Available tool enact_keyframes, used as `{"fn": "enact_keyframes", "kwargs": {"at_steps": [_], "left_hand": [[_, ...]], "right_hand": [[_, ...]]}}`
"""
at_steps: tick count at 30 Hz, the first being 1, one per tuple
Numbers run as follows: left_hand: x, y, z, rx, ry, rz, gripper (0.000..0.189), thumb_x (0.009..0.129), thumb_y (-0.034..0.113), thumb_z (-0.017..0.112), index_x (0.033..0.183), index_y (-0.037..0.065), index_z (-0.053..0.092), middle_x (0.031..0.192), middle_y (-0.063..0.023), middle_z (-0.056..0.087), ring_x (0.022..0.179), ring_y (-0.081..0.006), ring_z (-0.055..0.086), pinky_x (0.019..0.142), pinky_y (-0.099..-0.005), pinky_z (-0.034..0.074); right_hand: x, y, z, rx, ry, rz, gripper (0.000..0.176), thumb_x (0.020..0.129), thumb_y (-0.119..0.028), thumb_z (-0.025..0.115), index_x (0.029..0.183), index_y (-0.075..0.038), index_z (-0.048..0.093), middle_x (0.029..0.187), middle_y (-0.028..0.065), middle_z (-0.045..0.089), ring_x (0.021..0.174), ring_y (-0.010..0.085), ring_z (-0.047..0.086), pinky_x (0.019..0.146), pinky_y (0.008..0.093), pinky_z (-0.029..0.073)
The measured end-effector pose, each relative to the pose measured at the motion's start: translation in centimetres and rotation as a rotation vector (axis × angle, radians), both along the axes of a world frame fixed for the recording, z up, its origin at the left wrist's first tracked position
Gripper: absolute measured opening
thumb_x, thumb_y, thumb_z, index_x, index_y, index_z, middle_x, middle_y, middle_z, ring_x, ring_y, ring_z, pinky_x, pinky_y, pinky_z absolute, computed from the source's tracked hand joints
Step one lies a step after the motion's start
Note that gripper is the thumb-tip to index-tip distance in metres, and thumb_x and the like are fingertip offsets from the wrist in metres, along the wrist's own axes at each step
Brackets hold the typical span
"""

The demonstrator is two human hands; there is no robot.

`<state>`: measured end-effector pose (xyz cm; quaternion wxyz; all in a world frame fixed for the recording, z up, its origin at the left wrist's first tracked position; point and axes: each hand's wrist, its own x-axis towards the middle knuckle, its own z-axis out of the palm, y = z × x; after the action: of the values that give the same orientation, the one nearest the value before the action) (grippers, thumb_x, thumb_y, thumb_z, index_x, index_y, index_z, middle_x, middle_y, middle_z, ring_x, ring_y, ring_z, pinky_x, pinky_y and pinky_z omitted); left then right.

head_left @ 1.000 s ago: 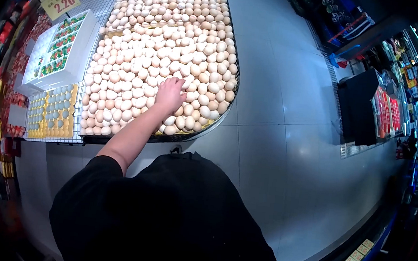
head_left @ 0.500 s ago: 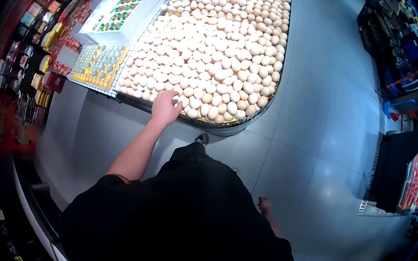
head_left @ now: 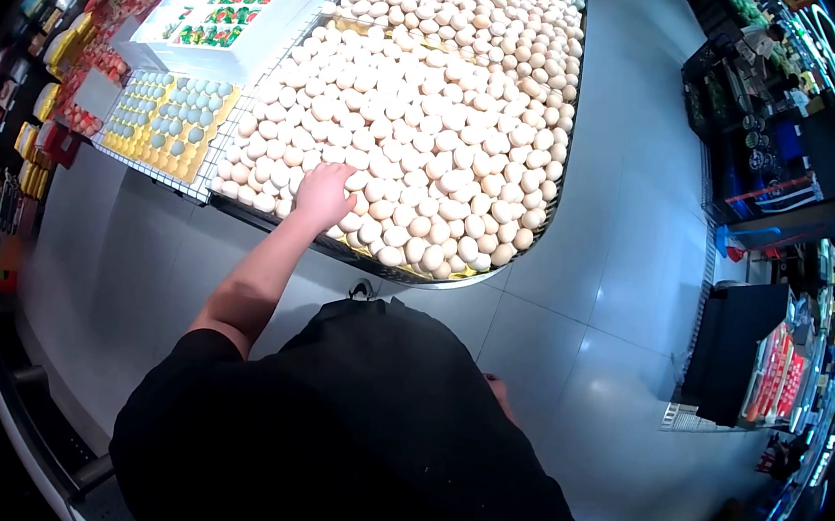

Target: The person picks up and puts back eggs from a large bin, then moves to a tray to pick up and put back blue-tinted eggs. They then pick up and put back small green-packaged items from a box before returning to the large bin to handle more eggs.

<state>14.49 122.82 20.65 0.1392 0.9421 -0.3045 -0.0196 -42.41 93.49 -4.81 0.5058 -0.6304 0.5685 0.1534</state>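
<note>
A wide heap of pale beige eggs (head_left: 448, 153) fills a dark display bin (head_left: 416, 277) with a rounded front corner. Over the near left part of the heap reaches my left hand (head_left: 323, 196), palm down, its thumb apart from the bent fingers. It rests on or just above the eggs; its fingertips are partly hidden, and no egg shows in its grasp. Down beside my body hangs my right hand (head_left: 498, 387), mostly covered by my dark clothing, so its fingers cannot be made out.
Yellow egg trays (head_left: 178, 163) with bluish eggs lie on a wire rack at the left. Behind them stands a white box (head_left: 269, 30) of red and green wrapped items. Shop shelves line the far left, and a dark display case (head_left: 735, 351) stands at the right.
The view has shifted, with the bin now lower. My left hand has moved farther in over the eggs. My right hand has drawn closer to my body and is more hidden.
</note>
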Motion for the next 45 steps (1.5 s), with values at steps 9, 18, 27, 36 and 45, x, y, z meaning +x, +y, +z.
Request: {"fn": "enact_keyframes", "kwargs": {"at_steps": [9, 18, 27, 36, 45], "left_hand": [[4.1, 0.9, 0.0, 0.021, 0.131, -0.172, 0.047, 0.093, 0.027, 0.083, 0.136, 0.009, 0.074, 0.133, -0.0108, 0.074, 0.127, -0.0328, 0.065, 0.113, -0.0475, 0.05], [5.4, 1.2, -0.1, -0.022, 0.098, -0.296, 0.042, 0.089, 0.027, 0.084, 0.128, 0.012, 0.077, 0.12, -0.0104, 0.075, 0.115, -0.0335, 0.069, 0.106, -0.0493, 0.054], [5.6, 0.9, 2.1, -0.095, 0.104, -0.193, 0.045, 0.088, 0.03, 0.084, 0.128, 0.009, 0.076, 0.123, -0.0126, 0.074, 0.123, -0.034, 0.067, 0.11, -0.0494, 0.05], [1.4, -6.6, 2.7, -0.18, 0.073, -0.299, 0.041, 0.09, 0.033, 0.083, 0.125, 0.011, 0.078, 0.12, -0.0078, 0.076, 0.118, -0.0298, 0.068, 0.108, -0.0473, 0.05], [0.0, -10.4, 0.8, 0.052, -0.003, -0.194, 0.046, 0.086, 0.036, 0.085, 0.123, 0.01, 0.077, 0.118, -0.0113, 0.076, 0.118, -0.0312, 0.068, 0.109, -0.0492, 0.047]], "right_hand": [[3.9, 8.1, 0.8, -0.055, 0.061, -0.131, 0.031, 0.098, -0.029, 0.081, 0.113, -0.003, 0.083, 0.088, 0.0075, 0.078, 0.073, 0.0181, 0.07, 0.071, 0.0383, 0.058], [-3.0, 12.4, -10.7, -0.025, 0.05, 0.081, 0.042, 0.1, -0.039, 0.08, 0.124, -0.005, 0.082, 0.116, 0.014, 0.084, 0.11, 0.03, 0.078, 0.098, 0.0417, 0.061], [-0.7, 11.5, 0.5, -0.083, 0.163, 0.037, 0.046, 0.101, -0.043, 0.078, 0.129, -0.006, 0.082, 0.12, 0.0177, 0.083, 0.116, 0.0302, 0.079, 0.103, 0.0417, 0.059], [-1.4, 9.2, -4.3, -0.053, 0.15, 0.0, 0.049, 0.101, -0.044, 0.078, 0.128, -0.004, 0.082, 0.121, 0.0174, 0.084, 0.114, 0.0298, 0.079, 0.101, 0.0414, 0.06], [-3.7, 3.1, -0.9, -0.05, -0.003, -0.161, 0.044, 0.101, -0.037, 0.078, 0.121, 0.002, 0.081, 0.097, 0.0151, 0.081, 0.082, 0.0242, 0.077, 0.077, 0.0422, 0.062]]}}
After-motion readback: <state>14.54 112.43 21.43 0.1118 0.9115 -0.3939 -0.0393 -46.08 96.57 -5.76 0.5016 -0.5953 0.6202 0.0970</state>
